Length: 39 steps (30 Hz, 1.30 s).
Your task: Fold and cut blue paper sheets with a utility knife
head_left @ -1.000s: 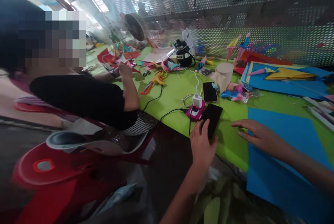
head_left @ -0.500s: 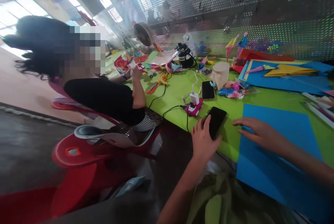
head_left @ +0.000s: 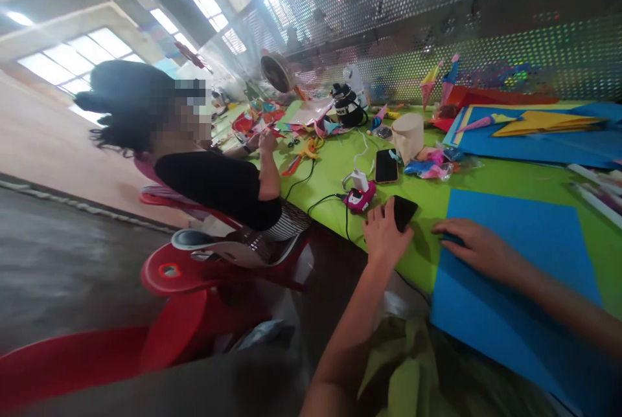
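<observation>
Your left hand (head_left: 385,236) lies over the near end of the black phone (head_left: 403,211), fingers curled loosely on it rather than clamped round it, and the phone sits flat on the green table (head_left: 335,177), just left of the big blue paper sheet (head_left: 515,261). Your right hand (head_left: 473,245) rests open and palm down on that sheet's near left corner, fingers spread, gripping nothing. Take the blue sheet as your landmark: the phone lies just off its left edge, and just beyond the phone from you is a pink charger block (head_left: 359,198) with a white plug (head_left: 360,180) and black cables (head_left: 323,200) trailing off the table edge (mind these; they are close enough to snag a finger). To handle the phone well, I would keep the pads on its edges instead of its face, and slide or lift it towards you, away from the cables, so nothing drags the charger along. Keep the right hand flat so the sheet does not shift or crease under your forearm. A second phone (head_left: 387,166) lies farther back from the sheet's far left corner, beside a paper roll (head_left: 408,135); leave it out of your reach path. A co-worker (head_left: 218,187) sits well left of the sheet on a red chair (head_left: 194,268), hands busy among coloured scraps (head_left: 272,122), so keep your elbow in on that side.
</observation>
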Motion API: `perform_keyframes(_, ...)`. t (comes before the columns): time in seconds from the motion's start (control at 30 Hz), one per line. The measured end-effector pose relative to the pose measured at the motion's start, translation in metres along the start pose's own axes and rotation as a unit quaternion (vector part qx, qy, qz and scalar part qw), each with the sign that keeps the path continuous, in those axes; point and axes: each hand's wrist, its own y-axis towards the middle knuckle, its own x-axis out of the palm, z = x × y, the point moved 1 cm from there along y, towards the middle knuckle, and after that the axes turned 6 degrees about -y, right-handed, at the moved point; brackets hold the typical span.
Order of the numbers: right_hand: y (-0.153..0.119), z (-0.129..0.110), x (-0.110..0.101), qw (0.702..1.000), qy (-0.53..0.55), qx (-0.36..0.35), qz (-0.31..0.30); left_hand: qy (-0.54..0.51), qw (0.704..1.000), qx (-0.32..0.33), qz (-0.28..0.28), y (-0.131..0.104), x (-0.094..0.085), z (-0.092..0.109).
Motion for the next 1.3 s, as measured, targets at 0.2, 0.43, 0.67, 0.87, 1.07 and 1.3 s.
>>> perform_keyframes(0.2, 0.0, -0.002, 0.001, 1.0, -0.011, 0.001, 0.0, 0.021, 1.0, -0.01, 0.003, 0.002, 0.002, 0.006)
perform_keyframes(0.43, 0.0, -0.001, 0.0, 1.0, -0.009, -0.003, -0.005, 0.029, 0.999, -0.018, -0.006, 0.002, -0.001, 0.008)
perform_keyframes(0.67, 0.002, 0.003, 0.002, 1.0, -0.006, -0.006, -0.007, 0.024, 1.0, -0.013, -0.011, 0.002, -0.002, 0.007)
perform_keyframes(0.87, 0.001, 0.002, 0.003, 1.0, 0.009, 0.0, 0.006, 0.002, 1.0, -0.013, -0.011, 0.001, -0.003, 0.005)
perform_keyframes(1.07, 0.0, -0.008, -0.003, 1.0, 0.013, -0.011, -0.002, -0.06, 0.998, 0.025, -0.009, -0.02, -0.02, -0.014)
perform_keyframes(1.3, 0.009, -0.028, -0.001, 0.998, 0.038, -0.031, -0.027, -0.15, 0.984, 0.061, 0.074, -0.071, -0.027, -0.051)
